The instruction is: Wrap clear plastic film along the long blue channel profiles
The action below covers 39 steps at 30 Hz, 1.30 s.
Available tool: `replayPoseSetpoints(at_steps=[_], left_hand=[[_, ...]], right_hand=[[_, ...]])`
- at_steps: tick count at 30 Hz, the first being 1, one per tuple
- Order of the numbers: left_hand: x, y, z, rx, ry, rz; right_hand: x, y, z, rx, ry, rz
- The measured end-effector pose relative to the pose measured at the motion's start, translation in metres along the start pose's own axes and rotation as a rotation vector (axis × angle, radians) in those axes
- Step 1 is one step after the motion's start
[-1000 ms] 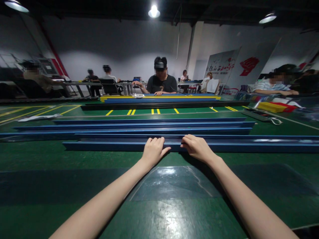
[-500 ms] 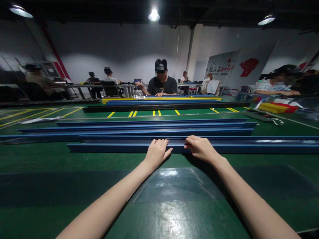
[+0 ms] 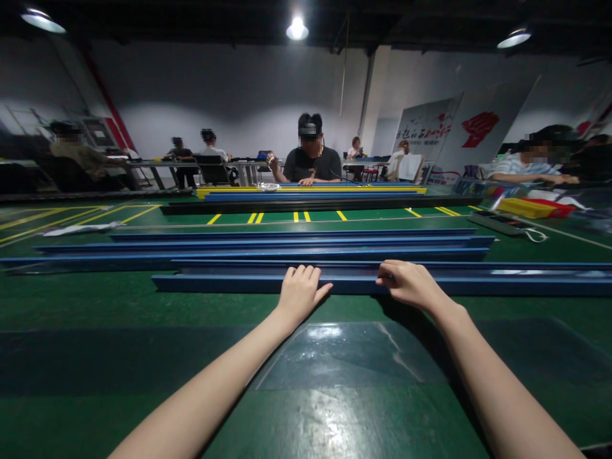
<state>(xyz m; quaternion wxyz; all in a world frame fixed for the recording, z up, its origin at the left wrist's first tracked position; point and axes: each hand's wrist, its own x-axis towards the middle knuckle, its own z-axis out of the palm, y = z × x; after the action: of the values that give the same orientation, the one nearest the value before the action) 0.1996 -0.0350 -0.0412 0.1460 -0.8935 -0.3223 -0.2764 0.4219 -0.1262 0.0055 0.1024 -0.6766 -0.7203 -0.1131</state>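
One long blue channel (image 3: 229, 284) lies crosswise on the green tabletop (image 3: 335, 424). The left hand (image 3: 299, 293) drapes its fingers over the channel's near wall, thumb spread out; the right hand (image 3: 410, 282), farther along the channel, has its fingers curled partway at that same wall. Whether either grip is closed on the channel, I cannot tell. A clear sheet (image 3: 329, 360) lies nearer than the channel; beyond the channel are other blue channels (image 3: 262, 241), then a black bar (image 3: 325, 204).

The right hand (image 3: 407, 280) and nearest blue channel (image 3: 354, 285) moved rightward.
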Motion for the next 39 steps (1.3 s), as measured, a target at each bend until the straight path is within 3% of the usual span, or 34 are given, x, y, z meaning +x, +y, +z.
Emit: replayPoseSetpoints(at_steps=[16,25,39], left_hand=[[-0.001,-0.001,0.001,0.010,-0.009,0.002],[0.000,0.000,-0.001,0.026,-0.017,-0.009],[0.000,-0.001,-0.002,0.056,-0.008,-0.014]], right_hand=[[0.003,-0.008,0.008,-0.067,0.004,-0.040],[0.012,-0.029,0.021,-0.108,0.110,-0.126],[0.015,-0.023,0.015,-0.144,0.088,-0.114]])
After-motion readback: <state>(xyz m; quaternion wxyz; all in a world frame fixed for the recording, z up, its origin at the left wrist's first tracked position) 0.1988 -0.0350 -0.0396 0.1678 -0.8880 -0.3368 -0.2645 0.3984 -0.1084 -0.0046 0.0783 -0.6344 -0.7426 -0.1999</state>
